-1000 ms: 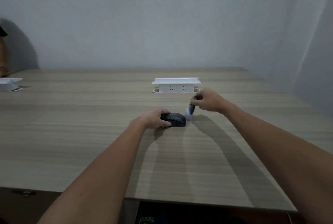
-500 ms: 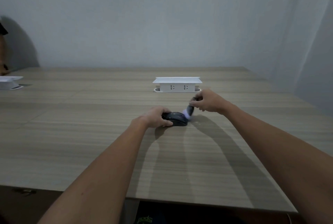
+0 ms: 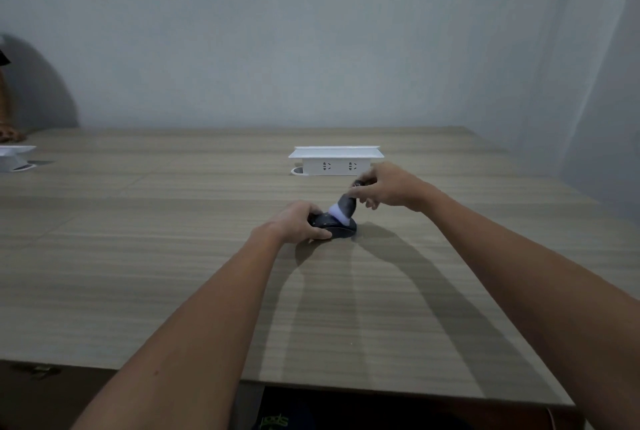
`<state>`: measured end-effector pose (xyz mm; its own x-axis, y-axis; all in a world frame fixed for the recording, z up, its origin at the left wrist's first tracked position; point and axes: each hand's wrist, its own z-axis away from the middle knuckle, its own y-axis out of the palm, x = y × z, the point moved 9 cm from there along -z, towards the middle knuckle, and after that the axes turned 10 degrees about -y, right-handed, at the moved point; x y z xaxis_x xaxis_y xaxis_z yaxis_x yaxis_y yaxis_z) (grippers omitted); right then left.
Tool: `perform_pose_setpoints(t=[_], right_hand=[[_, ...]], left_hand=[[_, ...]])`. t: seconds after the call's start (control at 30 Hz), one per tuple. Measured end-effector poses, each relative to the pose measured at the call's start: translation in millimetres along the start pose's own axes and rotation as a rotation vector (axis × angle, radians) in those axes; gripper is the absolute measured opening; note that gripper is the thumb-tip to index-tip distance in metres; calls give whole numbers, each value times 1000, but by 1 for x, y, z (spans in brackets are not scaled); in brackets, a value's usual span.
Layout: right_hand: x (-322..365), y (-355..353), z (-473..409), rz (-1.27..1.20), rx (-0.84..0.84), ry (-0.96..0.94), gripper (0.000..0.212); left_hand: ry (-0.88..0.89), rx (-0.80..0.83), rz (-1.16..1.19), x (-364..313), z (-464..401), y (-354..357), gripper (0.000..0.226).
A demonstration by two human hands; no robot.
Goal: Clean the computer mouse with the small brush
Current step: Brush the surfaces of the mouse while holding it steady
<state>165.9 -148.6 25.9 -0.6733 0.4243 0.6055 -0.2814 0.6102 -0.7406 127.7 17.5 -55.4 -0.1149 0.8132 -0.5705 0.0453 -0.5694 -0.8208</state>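
Observation:
A dark computer mouse (image 3: 341, 228) lies flat on the wooden table (image 3: 173, 256), near its middle. My left hand (image 3: 294, 222) grips the mouse from its left side, covering that end. My right hand (image 3: 388, 187) pinches a small brush (image 3: 344, 208) with a dark handle and pale bristles. The brush tilts down to the left, and its bristles rest on top of the mouse.
A white pop-up socket box (image 3: 335, 160) stands on the table just beyond my hands. Another white box (image 3: 14, 158) sits at the far left edge. A grey wall runs behind the table, which ends close to me.
The brush has moved left from beside the mouse's right end onto its top. My right hand followed it. My left hand has kept its hold on the mouse.

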Motion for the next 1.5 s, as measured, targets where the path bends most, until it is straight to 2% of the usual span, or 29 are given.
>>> perform_pose_setpoints(t=[0.07,0.13,0.27,0.4,0.53,0.6,0.67,0.73,0.8,0.9,0.97,1.1,1.13,1.2,1.27,1.33,1.4,1.5], right_hand=[[-5,2,-1,146,-2,30,18],[-8,-3,-1,189,-81,56,16],[-11,2,4,-22,-91,58,21],[-23,-7,10,128,-117,89,16],[-22,-5,15,-150,-121,36,20],[-28,0,15,-55,-80,54,19],[-31,-5,15,54,-119,80,19],[-28,-10,15,-32,-165,63,21],[-23,-6,15,-111,-124,36,21],[-27,-2,13,154,-55,57,17],[-29,-8,14,244,-115,72,14],[-30,-3,20,-119,-141,48,18],[-32,0,21,-139,-116,65,20],[-39,1,22,-14,-81,104,19],[-41,-7,22,80,-118,117,18],[-35,-10,21,-45,-171,73,19],[-29,-8,20,-119,-154,43,20],[-32,-2,18,137,-94,65,19]], left_hand=[[-3,-8,0,-2,0,0,34],[-13,-17,-3,-2,0,0,34],[-40,-34,-6,0,1,-1,34],[-57,-42,-13,-4,4,-1,37],[-74,-69,-33,-4,5,-2,40],[-80,-80,-47,-5,6,-3,41],[-84,-86,-58,-7,8,-4,41],[-89,-88,-62,-8,9,-4,41],[-96,-91,-71,-8,10,-4,42],[-98,-95,-67,-9,11,-5,41],[-100,-91,-58,-10,12,-4,41],[-108,-99,-60,-10,15,-4,43],[-110,-98,-59,-10,15,-5,43],[-111,-94,-56,-10,14,-5,43],[-113,-94,-52,-9,14,-5,43],[-114,-96,-58,-9,14,-5,43],[-112,-96,-63,-10,14,-5,44],[-111,-92,-58,-10,14,-4,42]])
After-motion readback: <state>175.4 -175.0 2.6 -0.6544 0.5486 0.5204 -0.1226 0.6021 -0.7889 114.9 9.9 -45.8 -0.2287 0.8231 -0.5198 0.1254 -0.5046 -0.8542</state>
